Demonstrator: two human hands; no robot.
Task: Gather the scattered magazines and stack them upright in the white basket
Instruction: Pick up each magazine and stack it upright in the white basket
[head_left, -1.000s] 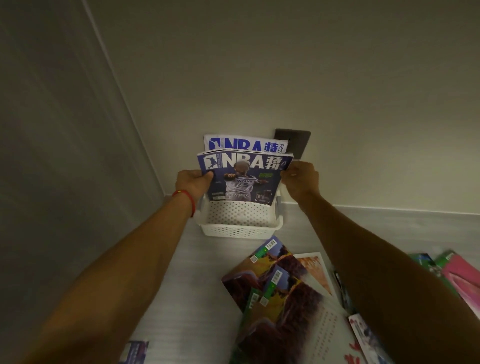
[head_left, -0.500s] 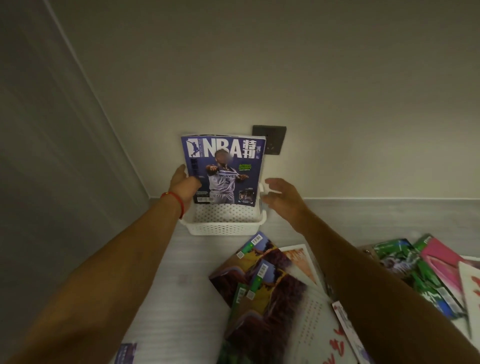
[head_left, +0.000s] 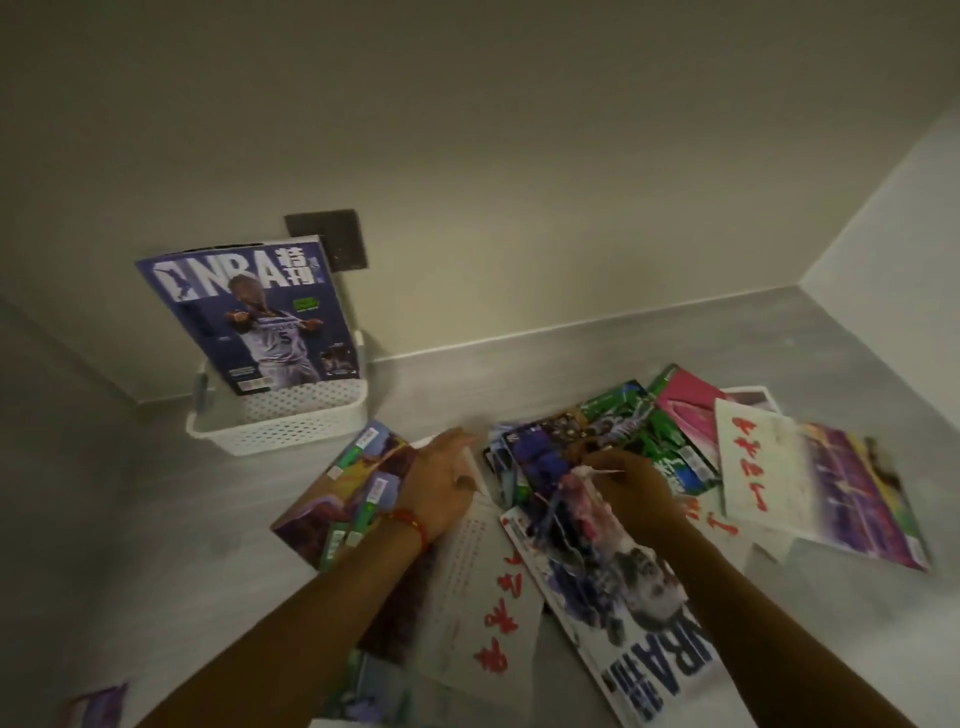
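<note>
Where the counter meets the wall at the left of the frame, I see the white basket (head_left: 283, 426), a perforated plastic tub with rounded corners, and the glossy purple NBA magazine (head_left: 254, 317) stands in it, tilted back, with at least one more issue behind it. A dark square wall plate (head_left: 332, 236) shows just behind the top edge of the cover.

Half a second ago both of my hands were up at the basket, the left one at the magazine's edge; now both are down over the scattered pile at lower centre, and the view has swung to the right. My left hand (head_left: 441, 480), with a red cord bracelet (head_left: 413, 522) at the wrist, lies with fingers fairly straight and together on a white printed page (head_left: 475, 545). My right hand (head_left: 631, 486) has curled fingers pinching the edge of a blurred pink-and-purple magazine (head_left: 582, 499).

Around them, slick covers overlap on the grey matte counter (head_left: 156, 519): a purple landscape magazine (head_left: 337, 493) under my left wrist, a green one (head_left: 654, 431) and a pink one (head_left: 685, 400) at centre right, and a white sheet with red brush characters (head_left: 753, 462) across them. My forearms hide part of the pile.
</note>
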